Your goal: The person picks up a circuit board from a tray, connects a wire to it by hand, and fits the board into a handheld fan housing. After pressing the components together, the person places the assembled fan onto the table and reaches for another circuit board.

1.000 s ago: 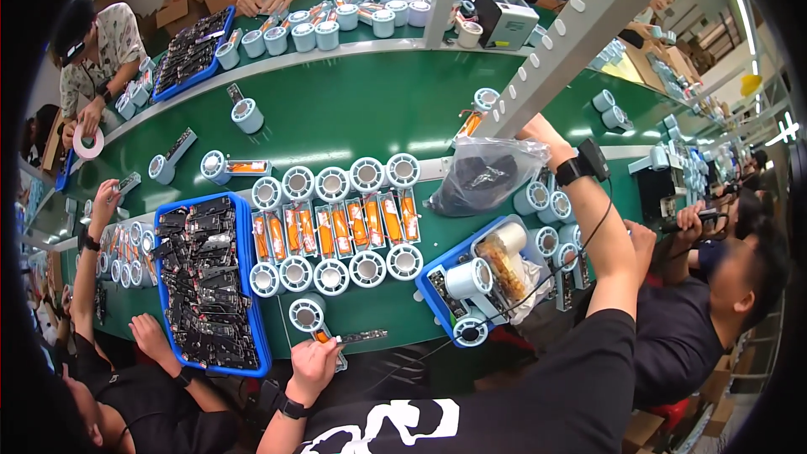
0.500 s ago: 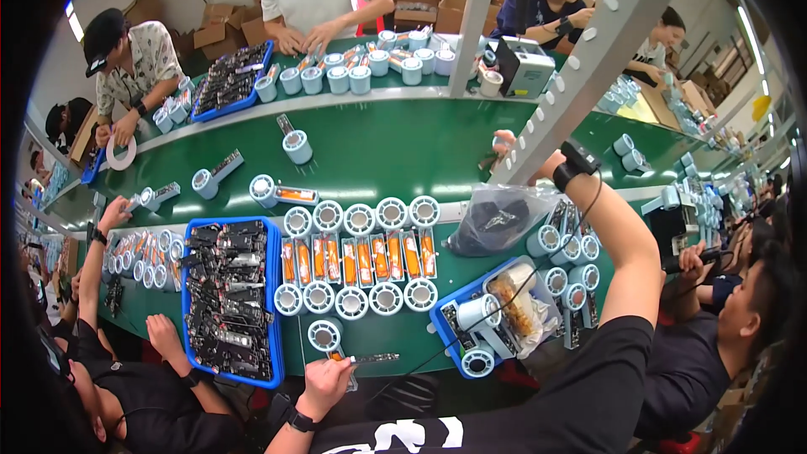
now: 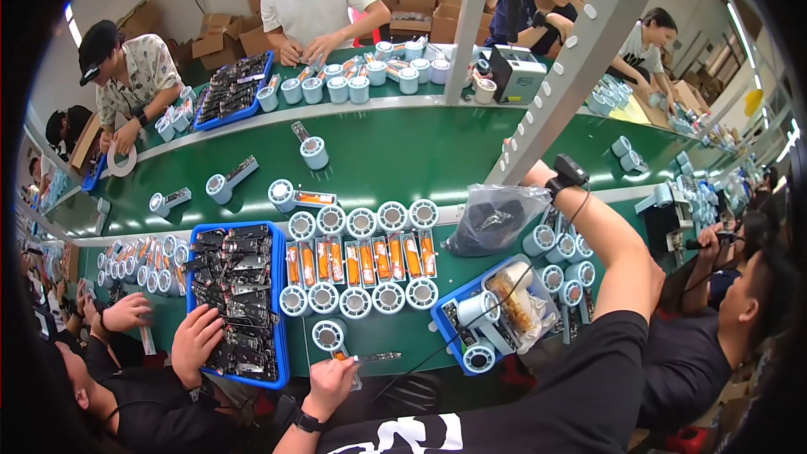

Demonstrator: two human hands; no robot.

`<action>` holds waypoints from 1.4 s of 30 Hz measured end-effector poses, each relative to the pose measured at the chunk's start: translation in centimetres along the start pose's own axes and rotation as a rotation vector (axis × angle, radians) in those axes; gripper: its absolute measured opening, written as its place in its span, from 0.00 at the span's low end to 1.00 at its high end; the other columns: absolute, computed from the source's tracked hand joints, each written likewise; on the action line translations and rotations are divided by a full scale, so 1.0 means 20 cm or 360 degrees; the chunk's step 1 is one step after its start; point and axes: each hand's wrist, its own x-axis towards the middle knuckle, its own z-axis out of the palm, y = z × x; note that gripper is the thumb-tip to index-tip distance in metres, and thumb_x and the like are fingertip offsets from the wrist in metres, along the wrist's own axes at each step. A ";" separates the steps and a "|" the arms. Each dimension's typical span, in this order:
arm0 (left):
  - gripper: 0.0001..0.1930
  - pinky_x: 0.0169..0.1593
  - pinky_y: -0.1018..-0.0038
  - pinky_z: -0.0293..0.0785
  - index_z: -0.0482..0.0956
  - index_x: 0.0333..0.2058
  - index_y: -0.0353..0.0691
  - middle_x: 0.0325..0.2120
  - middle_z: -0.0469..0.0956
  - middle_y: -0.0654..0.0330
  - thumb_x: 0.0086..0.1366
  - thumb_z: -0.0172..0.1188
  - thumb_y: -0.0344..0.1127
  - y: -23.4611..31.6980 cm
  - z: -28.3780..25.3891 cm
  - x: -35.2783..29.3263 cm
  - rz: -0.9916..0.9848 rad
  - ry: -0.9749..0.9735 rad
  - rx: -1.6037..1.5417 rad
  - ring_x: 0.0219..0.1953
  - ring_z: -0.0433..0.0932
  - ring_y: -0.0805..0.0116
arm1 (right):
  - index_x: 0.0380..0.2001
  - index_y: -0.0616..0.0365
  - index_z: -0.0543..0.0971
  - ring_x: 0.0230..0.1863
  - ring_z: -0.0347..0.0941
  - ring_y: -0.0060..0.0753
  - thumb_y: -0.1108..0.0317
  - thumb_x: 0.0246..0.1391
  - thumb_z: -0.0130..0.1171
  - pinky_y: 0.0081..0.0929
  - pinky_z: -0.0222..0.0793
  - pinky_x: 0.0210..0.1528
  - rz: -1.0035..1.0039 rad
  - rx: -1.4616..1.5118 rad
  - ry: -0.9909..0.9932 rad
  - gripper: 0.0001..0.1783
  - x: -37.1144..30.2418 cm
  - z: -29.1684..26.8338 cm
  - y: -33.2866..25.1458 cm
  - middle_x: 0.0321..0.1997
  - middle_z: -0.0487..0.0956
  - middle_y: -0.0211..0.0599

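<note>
Near the front edge, my left hand (image 3: 330, 387) is closed on one end of a thin, narrow circuit board (image 3: 377, 357), which sticks out to the right. Just behind that hand lies a light-blue fan-like unit (image 3: 329, 335) with a round grille, partly hidden by the hand. My right arm reaches far across the table, and my right hand (image 3: 539, 174) is mostly behind a slanted grey metal post (image 3: 551, 76); its fingers are hidden. Beside my right wrist lies a clear plastic bag (image 3: 496, 219) with something dark inside.
Two rows of light-blue units (image 3: 361, 223) with orange inner parts stand in the middle. A blue tray (image 3: 281, 311) of circuit boards lies left, with a co-worker's hand (image 3: 197, 338) on it. A blue bin (image 3: 445, 328) holds units. Several units ride the green belt (image 3: 395, 143).
My right hand has slipped behind the post, hiding its fingers. Units on the belt have shifted right. The co-worker at left has brought a hand onto the tray. My left hand still holds the board.
</note>
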 end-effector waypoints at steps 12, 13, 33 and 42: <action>0.09 0.22 0.65 0.66 0.79 0.35 0.38 0.18 0.72 0.59 0.57 0.69 0.25 -0.03 -0.01 0.01 -0.0015 0.0023 -0.0039 0.18 0.73 0.59 | 0.44 0.60 0.80 0.48 0.78 0.64 0.80 0.52 0.55 0.50 0.78 0.46 0.0312 0.0005 0.0363 0.15 -0.34 -0.44 0.12 0.52 0.77 0.59; 0.09 0.22 0.66 0.67 0.79 0.36 0.38 0.18 0.72 0.59 0.58 0.69 0.26 -0.03 -0.01 0.00 -0.0019 0.0031 -0.0052 0.18 0.73 0.60 | 0.46 0.60 0.79 0.49 0.78 0.65 0.82 0.52 0.54 0.50 0.78 0.46 0.0414 0.0056 0.0381 0.17 -0.39 -0.56 0.07 0.53 0.76 0.60; 0.06 0.25 0.67 0.71 0.78 0.34 0.39 0.20 0.75 0.61 0.62 0.67 0.32 -0.05 -0.01 -0.04 0.0011 0.0135 -0.0114 0.20 0.77 0.62 | 0.41 0.56 0.79 0.60 0.75 0.55 0.79 0.43 0.63 0.40 0.79 0.52 -0.1245 0.0590 0.0554 0.18 -0.70 -1.33 -2.25 0.74 0.63 0.53; 0.07 0.26 0.66 0.73 0.79 0.35 0.38 0.21 0.76 0.60 0.60 0.67 0.28 -0.03 -0.01 0.01 0.0067 0.0121 -0.0261 0.21 0.78 0.59 | 0.41 0.42 0.85 0.43 0.82 0.46 0.60 0.52 0.64 0.47 0.80 0.36 -0.1494 -0.0221 0.0644 0.12 0.01 -1.00 -3.31 0.67 0.68 0.42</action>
